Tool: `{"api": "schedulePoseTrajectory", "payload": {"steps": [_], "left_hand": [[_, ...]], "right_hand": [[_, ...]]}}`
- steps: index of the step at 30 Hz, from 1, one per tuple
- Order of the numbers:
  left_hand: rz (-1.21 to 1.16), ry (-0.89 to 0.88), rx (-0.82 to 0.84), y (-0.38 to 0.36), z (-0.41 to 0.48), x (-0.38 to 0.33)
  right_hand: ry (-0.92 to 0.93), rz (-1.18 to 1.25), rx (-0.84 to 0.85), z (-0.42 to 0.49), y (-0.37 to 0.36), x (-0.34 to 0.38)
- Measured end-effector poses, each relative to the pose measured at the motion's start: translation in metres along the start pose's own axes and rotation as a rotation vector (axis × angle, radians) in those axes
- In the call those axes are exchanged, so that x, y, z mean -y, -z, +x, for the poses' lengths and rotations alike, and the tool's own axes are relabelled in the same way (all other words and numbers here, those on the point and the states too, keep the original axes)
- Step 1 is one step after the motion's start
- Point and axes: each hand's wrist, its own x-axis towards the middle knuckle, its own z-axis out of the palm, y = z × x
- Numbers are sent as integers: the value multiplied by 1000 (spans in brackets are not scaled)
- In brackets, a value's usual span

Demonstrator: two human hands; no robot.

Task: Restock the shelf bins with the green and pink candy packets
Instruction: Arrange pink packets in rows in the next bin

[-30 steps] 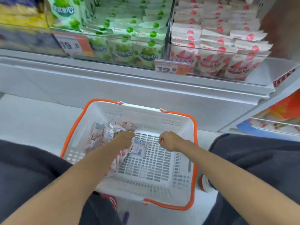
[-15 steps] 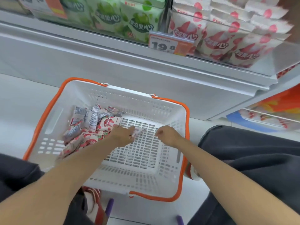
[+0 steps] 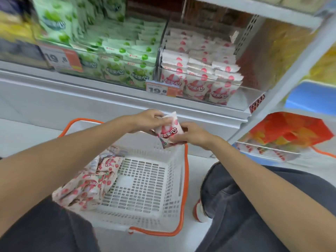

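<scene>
While both hands (image 3: 147,120) (image 3: 194,134) grip, pink packet (image 3: 170,132) looks crinkled.

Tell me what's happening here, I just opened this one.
A person at a shop shelf holds one pink candy packet with both the left hand and the right hand, above a white basket with an orange rim. More pink packets lie heaped in the basket's left side. On the shelf, the green bin and the pink bin beside it both look well filled.
</scene>
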Motion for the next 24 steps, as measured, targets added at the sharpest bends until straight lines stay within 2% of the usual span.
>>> {"api": "schedulePoseTrajectory", "payload": {"steps": [3,5,10,13,15,17,19,21,24], "left_hand": [[-234,-33,43,3,-7,-16],[-272,-72,-8,-1,-10,-26],[251,-292,-313,2,-7,-66],[543,-406,-386,7,-7,-102],[628,-462,-381,7,-3,-122],[634,-497,-372,6,1,-137],[612,-525,-379,5,6,-150],[418,-562,-356,9,13,-164],[199,-566,-430,19,38,-181]], "right_hand": [[60,205,-155,-11,10,5],[67,230,-207,-16,14,7],[183,-22,-320,-33,39,36],[313,-89,-401,-41,72,62],[355,-216,-391,-44,91,80],[353,-470,-344,-45,104,99],[340,-596,-308,-45,120,114],[339,-547,-362,-44,145,121],[346,-282,-558,-34,191,117]]}}
